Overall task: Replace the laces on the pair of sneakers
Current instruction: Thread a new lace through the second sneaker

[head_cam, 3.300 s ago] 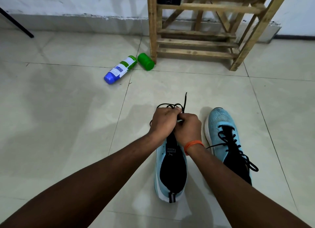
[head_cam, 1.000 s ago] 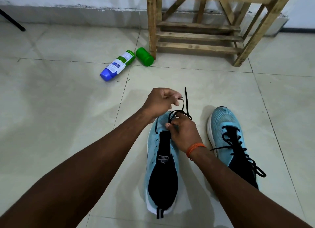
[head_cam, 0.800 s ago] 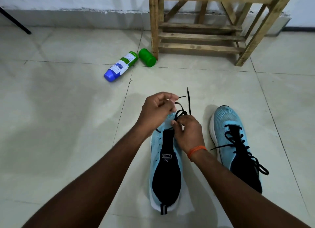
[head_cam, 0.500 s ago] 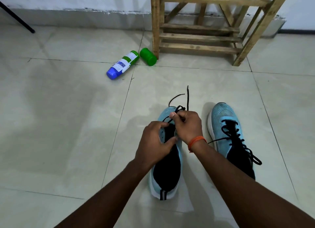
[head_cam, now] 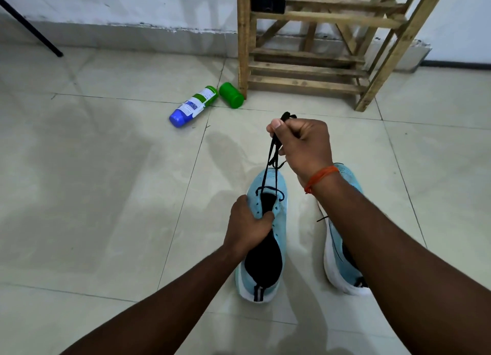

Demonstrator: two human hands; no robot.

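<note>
Two light blue sneakers stand side by side on the tiled floor. My left hand (head_cam: pixel 248 223) grips the left sneaker (head_cam: pixel 268 237) at its left eyelet edge, thumb inside the opening. My right hand (head_cam: pixel 303 145) holds a black lace (head_cam: pixel 271 158) in a fist raised above the toe. The lace runs taut down to the lowest eyelets near the toe. The right sneaker (head_cam: pixel 340 259) is mostly hidden behind my right forearm; a bit of its black lace shows at its left side.
A blue-and-green bottle (head_cam: pixel 192 106) lies on the floor with its green cap (head_cam: pixel 231 95) beside it. A wooden rack (head_cam: pixel 318 46) stands against the wall beyond the shoes. A black pole (head_cam: pixel 29 28) slants at the far left.
My right hand has risen from the sneaker's toe, pulling the lace up taut. My left hand stays gripping the sneaker's eyelet edge.
</note>
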